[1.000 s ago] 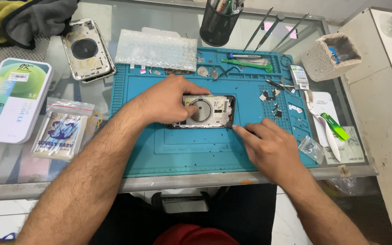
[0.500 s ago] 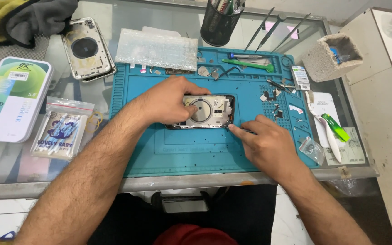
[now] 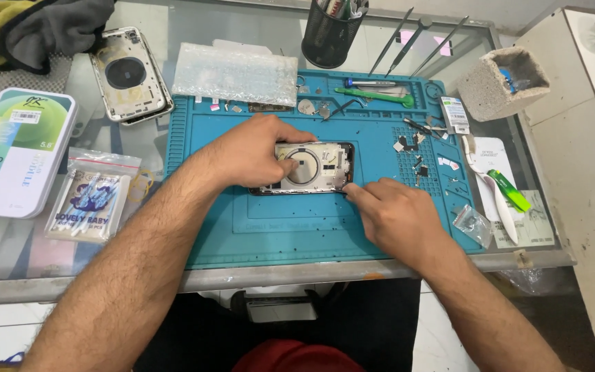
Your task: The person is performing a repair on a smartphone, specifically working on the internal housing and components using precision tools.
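Left hand (image 3: 253, 155) is pinning the gutted silver phone housing (image 3: 311, 167) on the blue silicone mat (image 3: 277, 227). Right hand (image 3: 397, 217) is pinching at its lower right corner; held item hidden. Housing looks stripped, small parts (image 3: 414, 148) lying loose, so reassembly seems undone.

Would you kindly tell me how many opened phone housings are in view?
2. One silver phone housing lies on the blue silicone mat, under the left hand and touched by the right hand. Another silver housing lies on the glass table, upper left.

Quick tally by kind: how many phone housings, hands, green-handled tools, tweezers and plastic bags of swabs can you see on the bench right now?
Phone housings: 2, one on the blue mat, one at the far left
Hands: 2, left hand, right hand
Green-handled tools: 2
Tweezers: 3
Swab bags: 1
Total: 10
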